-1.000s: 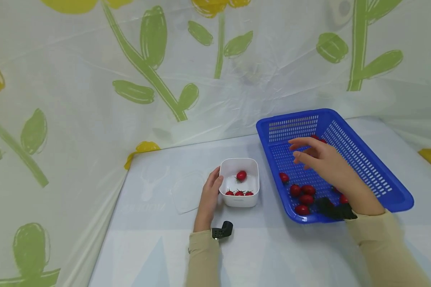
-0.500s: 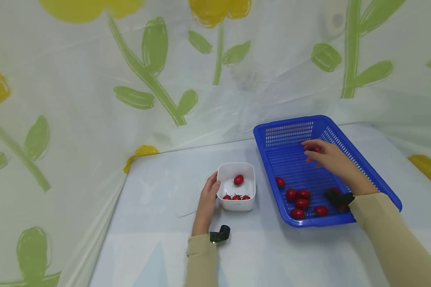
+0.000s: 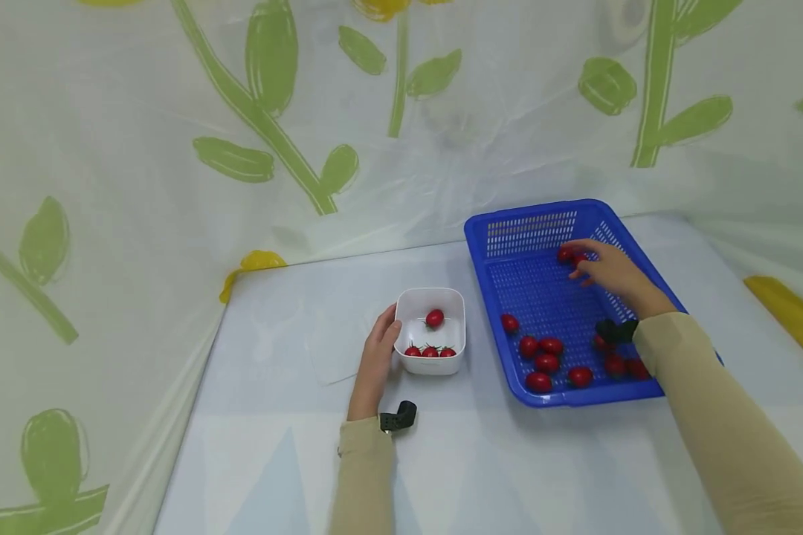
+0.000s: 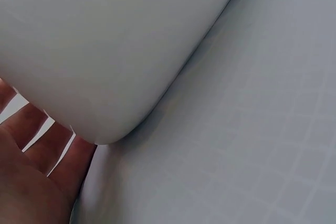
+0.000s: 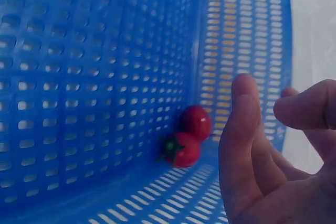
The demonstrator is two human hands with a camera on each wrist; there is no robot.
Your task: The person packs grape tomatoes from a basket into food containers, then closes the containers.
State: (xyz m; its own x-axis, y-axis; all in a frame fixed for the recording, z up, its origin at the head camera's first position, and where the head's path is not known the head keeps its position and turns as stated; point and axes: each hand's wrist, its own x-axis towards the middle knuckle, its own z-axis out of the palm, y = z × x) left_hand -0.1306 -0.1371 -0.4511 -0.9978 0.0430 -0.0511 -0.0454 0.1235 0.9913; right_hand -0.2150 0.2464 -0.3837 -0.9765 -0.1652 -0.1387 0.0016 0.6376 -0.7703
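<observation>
My left hand (image 3: 375,357) rests against the left side of a small white square container (image 3: 431,366), its fingers fairly straight along the outer wall. Several cherry tomatoes (image 3: 434,319) lie inside the container. My right hand (image 3: 612,271) reaches into the back right of a blue perforated basket (image 3: 490,312), thumb and fingers apart with nothing between them. Just beyond its fingertips, two cherry tomatoes (image 5: 186,150) sit together in the basket's corner, one showing a green stem. In the left wrist view the container wall (image 4: 115,51) hides part of the fingers.
More cherry tomatoes (image 3: 546,362) lie along the basket's front and left side. A thin, faint flat sheet or lid (image 3: 331,349) lies left of the container. A flower-printed curtain (image 3: 375,193) hangs behind the table (image 3: 455,461).
My right hand has moved deeper into the basket, toward the tomatoes in the back corner. The left hand stays at the container. The head view has shifted slightly.
</observation>
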